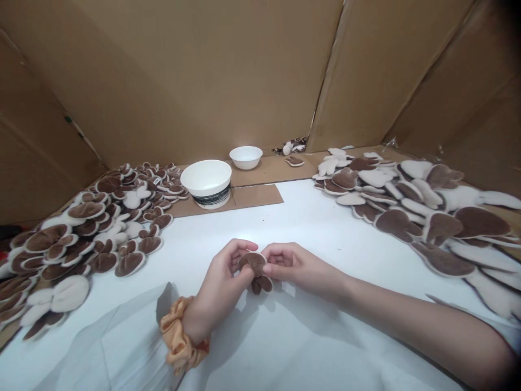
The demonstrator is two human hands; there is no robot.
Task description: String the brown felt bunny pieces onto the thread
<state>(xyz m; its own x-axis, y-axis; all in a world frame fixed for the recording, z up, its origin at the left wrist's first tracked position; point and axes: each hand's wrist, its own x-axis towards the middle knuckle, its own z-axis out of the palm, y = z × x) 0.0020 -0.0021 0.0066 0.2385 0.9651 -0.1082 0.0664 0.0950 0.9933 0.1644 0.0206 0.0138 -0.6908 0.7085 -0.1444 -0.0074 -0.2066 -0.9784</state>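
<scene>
A small brown plush bunny-head piece (256, 262) with a pale edge is held just above the white tabletop, its ear-like lobes pointing down toward me. My left hand (232, 269) pinches it from the left, thumb on the brown face. On the other side my right hand (287, 260) grips its edge between thumb and curled fingers. The back of the piece and some fingertips are hidden. An orange scrunchie (179, 336) circles my left wrist.
Piles of brown and white plush pieces lie at left (103, 260) and right (437, 225). A white bowl with black scribbles (207, 176) and a smaller white bowl (246, 156) stand at the back. Cardboard walls (195, 76) enclose the table.
</scene>
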